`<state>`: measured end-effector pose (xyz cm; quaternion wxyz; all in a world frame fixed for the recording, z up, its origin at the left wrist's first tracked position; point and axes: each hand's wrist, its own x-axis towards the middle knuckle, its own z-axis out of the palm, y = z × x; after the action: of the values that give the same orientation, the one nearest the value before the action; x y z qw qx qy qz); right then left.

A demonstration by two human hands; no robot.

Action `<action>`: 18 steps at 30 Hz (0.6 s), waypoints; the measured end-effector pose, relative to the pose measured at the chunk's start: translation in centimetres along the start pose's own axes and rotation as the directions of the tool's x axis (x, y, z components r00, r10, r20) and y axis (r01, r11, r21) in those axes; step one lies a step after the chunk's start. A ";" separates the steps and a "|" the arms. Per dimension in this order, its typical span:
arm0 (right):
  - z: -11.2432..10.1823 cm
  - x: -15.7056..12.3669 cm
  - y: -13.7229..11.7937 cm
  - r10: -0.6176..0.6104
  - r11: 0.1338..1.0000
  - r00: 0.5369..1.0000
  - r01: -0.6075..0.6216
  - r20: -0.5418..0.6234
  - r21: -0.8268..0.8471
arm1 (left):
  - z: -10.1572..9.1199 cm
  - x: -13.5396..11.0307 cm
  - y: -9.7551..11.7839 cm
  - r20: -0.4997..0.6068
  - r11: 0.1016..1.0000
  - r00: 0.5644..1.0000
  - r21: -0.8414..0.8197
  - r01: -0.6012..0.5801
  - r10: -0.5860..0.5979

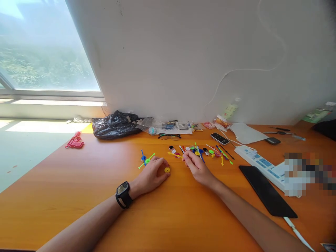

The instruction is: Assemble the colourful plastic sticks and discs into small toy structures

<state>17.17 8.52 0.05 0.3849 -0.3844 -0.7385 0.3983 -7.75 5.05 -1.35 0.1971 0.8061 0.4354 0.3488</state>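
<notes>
My left hand [153, 175], with a black watch [123, 194] on the wrist, rests on the orange table [78, 189]. Its fingers are curled beside a small yellow disc [167, 170], and whether they grip it I cannot tell. Just behind the hand lies a small assembly of green and blue sticks [146, 160]. My right hand [196, 165] reaches into a scatter of small coloured plastic sticks and discs [207, 152]. Its fingertips are pinched together on a thin yellow stick [175, 154].
A black plastic bag [115, 124], eyeglasses [169, 136], a phone [219, 138] and packets lie along the wall. A white power strip [262, 164] and a black flat device [266, 190] sit at right. A red object [75, 141] lies at left.
</notes>
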 end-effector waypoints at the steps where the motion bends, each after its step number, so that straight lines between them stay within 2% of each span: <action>1: 0.3 0.0 0.3 0.005 0.999 1.000 -0.005 -0.006 0.043 | -0.1 0.0 0.1 0.009 0.999 1.000 -0.040 0.026 -0.025; 6: 1.6 -0.3 1.0 0.129 0.945 0.987 -0.152 0.095 0.289 | -0.5 0.1 0.3 0.035 0.939 0.990 -0.314 0.143 -0.140; 9: 2.1 -0.3 1.1 0.201 0.893 0.970 -0.240 0.140 0.380 | -0.6 0.2 0.4 0.086 0.882 0.976 -0.418 0.217 -0.200; 12: 2.2 -0.2 1.1 0.193 0.870 0.968 -0.244 0.160 0.427 | -0.7 0.4 0.2 0.092 0.851 0.964 -0.455 0.263 -0.249; 18: 2.0 -0.1 0.5 0.164 0.878 0.965 -0.237 0.203 0.416 | -0.6 0.6 -0.2 0.080 0.800 0.950 -0.521 0.297 -0.301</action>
<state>15.63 8.03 -1.23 0.3564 -0.3293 -0.6151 0.6215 -8.06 5.67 -0.86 0.4614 0.6412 0.4452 0.4217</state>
